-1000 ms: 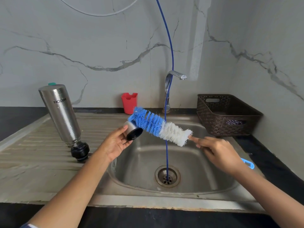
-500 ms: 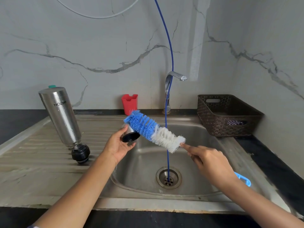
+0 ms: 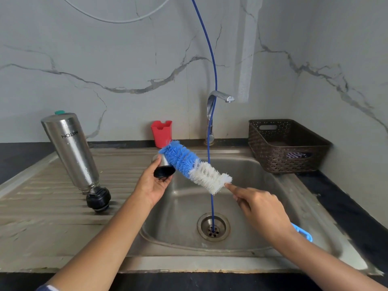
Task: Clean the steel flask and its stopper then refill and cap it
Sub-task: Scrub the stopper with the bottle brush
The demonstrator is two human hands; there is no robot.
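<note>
1. Head view, location: the steel flask (image 3: pixel 70 152) stands mouth-down and tilted on the ribbed drainboard (image 3: pixel 42 217), left of the sink (image 3: pixel 241 162). The black stopper (image 3: pixel 98 199) lies at its mouth; whether the two touch cannot be told.
2. Head view, hands: the left hand (image 3: pixel 154 183) curls its thumb and fingers round a small steel cap (image 3: pixel 164 168) with a black lining. The right hand (image 3: pixel 260 208) grips the bottle brush (image 3: pixel 195 166) by its stem, index finger stretched to the bristle base. The blue bristles lie against the cap.
3. Handling, as judged: the flask is rigid, smooth and beaded with droplets, so probably slippery and, being inverted, light. A full wrap round mid-body suits it. The ridged stopper offers a firmer pinch at its rim.
4. Not verifiable: the flask's mouth and interior, the cleanliness of the cap's lining, and most of the brush handle behind the right hand. A teal item behind the flask's base is unidentifiable.
</note>
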